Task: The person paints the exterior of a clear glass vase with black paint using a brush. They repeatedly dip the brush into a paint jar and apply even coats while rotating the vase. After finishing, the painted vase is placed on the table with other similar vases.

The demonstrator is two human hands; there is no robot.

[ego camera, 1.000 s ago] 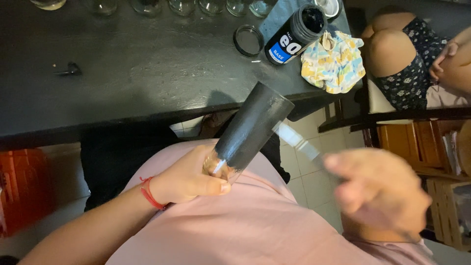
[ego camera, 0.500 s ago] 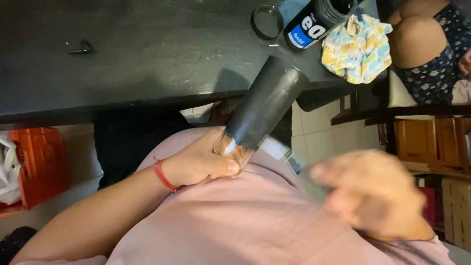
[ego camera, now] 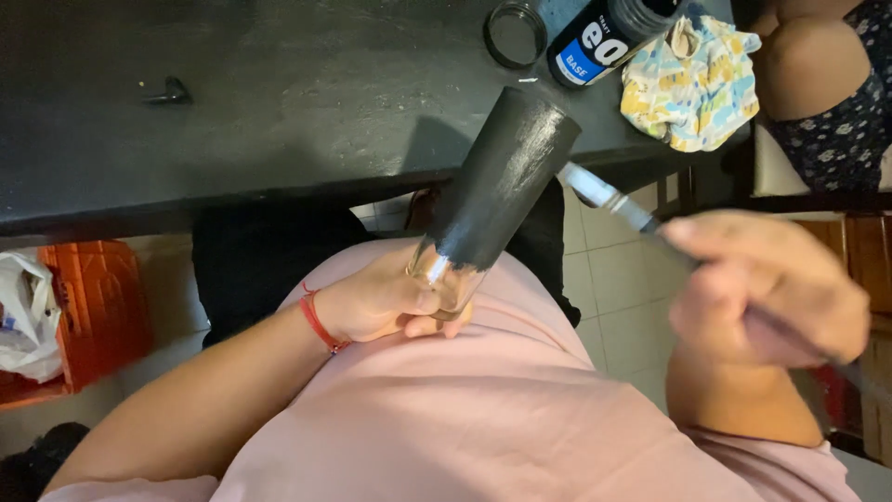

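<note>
Black-painted glass (ego camera: 497, 186) in left hand (ego camera: 381, 302), brush (ego camera: 609, 197) in right hand (ego camera: 767, 288).

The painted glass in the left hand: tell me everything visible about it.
The glass is a tall cylinder, coated matt black over most of its length, with a clear unpainted band at the end nearest the body. It tilts up and away toward the black table. The left hand grips the clear end. The brush, held in the right hand, reaches its upper side.
</note>
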